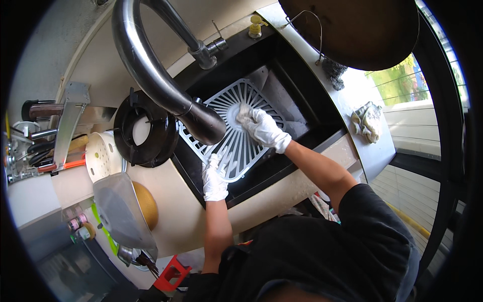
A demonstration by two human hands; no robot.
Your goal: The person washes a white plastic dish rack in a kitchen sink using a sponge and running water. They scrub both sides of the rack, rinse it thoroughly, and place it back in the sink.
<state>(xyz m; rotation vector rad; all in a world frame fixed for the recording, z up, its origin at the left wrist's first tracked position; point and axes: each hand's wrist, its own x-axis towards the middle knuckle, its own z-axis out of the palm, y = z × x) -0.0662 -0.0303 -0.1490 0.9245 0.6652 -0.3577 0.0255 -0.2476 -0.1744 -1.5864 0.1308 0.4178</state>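
Observation:
A light grey slotted grille (241, 158) with rounded corners lies tilted over the black sink (320, 94). My left hand (216, 179), in a white glove, grips the grille's near left edge. In my right hand (266, 130), also gloved in white, is a brownish wad of scrubbing material (244, 112), pressed on the grille near its round centre. The metal gooseneck faucet (207, 126) hangs over the grille's left part and hides some of it.
Black stove pan supports (124, 132) stand left of the sink. A yellow-topped pump bottle (255, 28) is at the back. On the right ledge lie a dark scouring pad (334, 73) and a crumpled cloth (368, 120). Knives (45, 110) hang at the far left.

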